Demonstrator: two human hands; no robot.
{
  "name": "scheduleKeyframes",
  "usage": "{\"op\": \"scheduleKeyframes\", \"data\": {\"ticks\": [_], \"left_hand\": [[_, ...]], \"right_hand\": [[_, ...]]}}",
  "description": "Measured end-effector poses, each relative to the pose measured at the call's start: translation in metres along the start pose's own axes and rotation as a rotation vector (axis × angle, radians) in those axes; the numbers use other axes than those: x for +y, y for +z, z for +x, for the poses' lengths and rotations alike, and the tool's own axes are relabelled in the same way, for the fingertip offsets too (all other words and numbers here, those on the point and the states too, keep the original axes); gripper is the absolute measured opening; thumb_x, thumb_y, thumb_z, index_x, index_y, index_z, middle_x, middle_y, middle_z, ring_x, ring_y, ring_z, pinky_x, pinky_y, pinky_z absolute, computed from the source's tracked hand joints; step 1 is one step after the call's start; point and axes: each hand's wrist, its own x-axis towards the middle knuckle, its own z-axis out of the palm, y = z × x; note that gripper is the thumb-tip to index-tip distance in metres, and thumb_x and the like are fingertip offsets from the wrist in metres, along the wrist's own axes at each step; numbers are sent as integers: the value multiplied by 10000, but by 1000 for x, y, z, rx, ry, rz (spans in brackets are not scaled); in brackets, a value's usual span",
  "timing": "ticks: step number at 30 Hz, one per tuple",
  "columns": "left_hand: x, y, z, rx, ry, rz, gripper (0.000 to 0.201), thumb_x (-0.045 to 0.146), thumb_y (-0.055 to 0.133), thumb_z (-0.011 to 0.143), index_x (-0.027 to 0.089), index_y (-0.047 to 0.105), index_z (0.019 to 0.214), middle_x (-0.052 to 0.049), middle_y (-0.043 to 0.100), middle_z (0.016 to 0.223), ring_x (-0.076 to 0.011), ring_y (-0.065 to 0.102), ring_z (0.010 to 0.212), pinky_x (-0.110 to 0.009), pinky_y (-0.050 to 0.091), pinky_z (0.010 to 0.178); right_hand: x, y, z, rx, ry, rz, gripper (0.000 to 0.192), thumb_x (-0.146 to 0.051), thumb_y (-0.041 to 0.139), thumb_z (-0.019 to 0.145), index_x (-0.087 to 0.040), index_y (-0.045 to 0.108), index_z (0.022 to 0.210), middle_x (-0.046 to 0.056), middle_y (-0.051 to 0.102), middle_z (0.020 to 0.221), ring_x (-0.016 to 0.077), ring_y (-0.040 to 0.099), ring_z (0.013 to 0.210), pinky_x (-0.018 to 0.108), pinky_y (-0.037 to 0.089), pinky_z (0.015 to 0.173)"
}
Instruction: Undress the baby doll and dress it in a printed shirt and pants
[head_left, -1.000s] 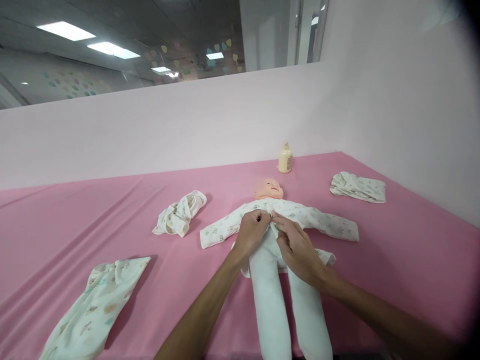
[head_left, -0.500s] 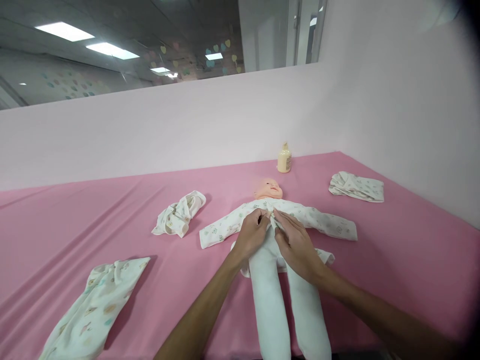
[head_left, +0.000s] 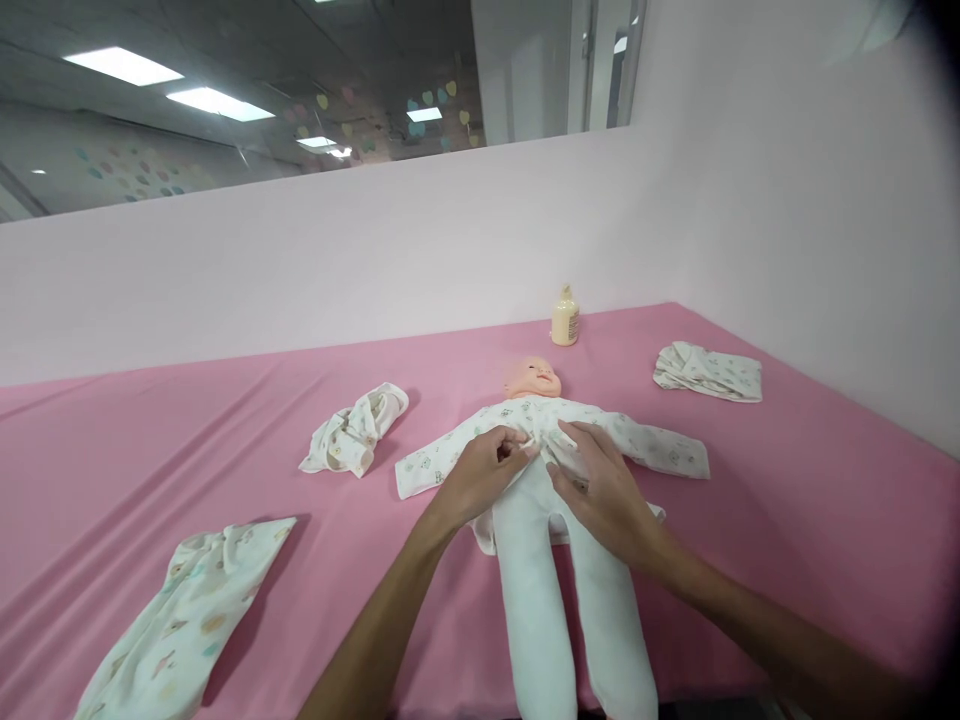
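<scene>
A baby doll (head_left: 533,377) lies on its back in a long-sleeved white shirt (head_left: 645,444) with a small print and white footed pants (head_left: 534,600). Both sleeves stretch out sideways. At the doll's chest, my left hand (head_left: 480,478) pinches the shirt's front edge between thumb and fingers. My right hand (head_left: 604,492) rests against the other side of the shirt front, thumb and fingers apart. The shirt's lower hem spreads out beneath the doll's hips. Whatever fastening lies at the chest is too small to make out.
A crumpled printed garment (head_left: 354,432) lies left of the doll, and printed cloth (head_left: 187,620) lies nearer at the left. Folded printed clothing (head_left: 709,373) sits at the right. Behind the doll stands a pale yellow pump bottle (head_left: 565,318). White walls border the pink-covered table (head_left: 360,600).
My hands have drawn apart at the chest. The left has shifted a little to the left with the shirt edge, and the right hand's fingers have spread.
</scene>
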Motion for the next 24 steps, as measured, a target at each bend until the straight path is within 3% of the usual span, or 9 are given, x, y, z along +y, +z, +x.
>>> {"op": "scheduleKeyframes", "data": {"ticks": [4,8,11,14,18,24], "left_hand": [[3,-8,-16,26,-58,249,247,439,545,840,202,519,776,8,513,730,-139,435,655,-249,283,544],[10,-3,-23,49,-71,440,228,324,472,848,202,384,677,9,467,656,-140,368,590,-267,240,535],[14,0,-27,97,-88,508,194,290,422,863,203,382,694,-3,520,703,-151,387,615,-274,257,564],[17,0,-31,163,-80,498,132,259,403,868,206,436,751,-9,565,770,-162,438,669,-279,289,596],[21,0,-34,176,-44,378,151,321,417,898,216,495,823,6,578,772,-161,477,696,-279,330,617],[22,2,-32,196,-5,274,186,365,471,897,207,525,815,9,578,752,-150,479,685,-276,351,619]], "right_hand": [[-1,-6,-12,32,-122,-253,363,-323,559,887,-198,529,1226,106,596,1089,269,559,1033,441,513,854],[-10,-9,-13,19,-214,-486,161,-172,484,889,-182,584,1015,79,597,888,228,570,807,369,489,697],[-11,-15,-11,5,-272,-622,223,-55,425,847,-168,584,955,54,573,768,196,549,689,329,442,612],[-6,-27,-13,-26,-279,-703,348,-21,401,821,-142,561,1105,55,587,793,181,550,642,304,400,534],[-1,-40,-18,-79,-313,-725,487,-19,375,843,-138,475,1305,113,613,998,192,596,746,303,447,574],[-5,-32,-13,-36,-310,-701,215,-175,410,954,-176,622,990,109,621,952,227,584,828,367,473,708]]}}
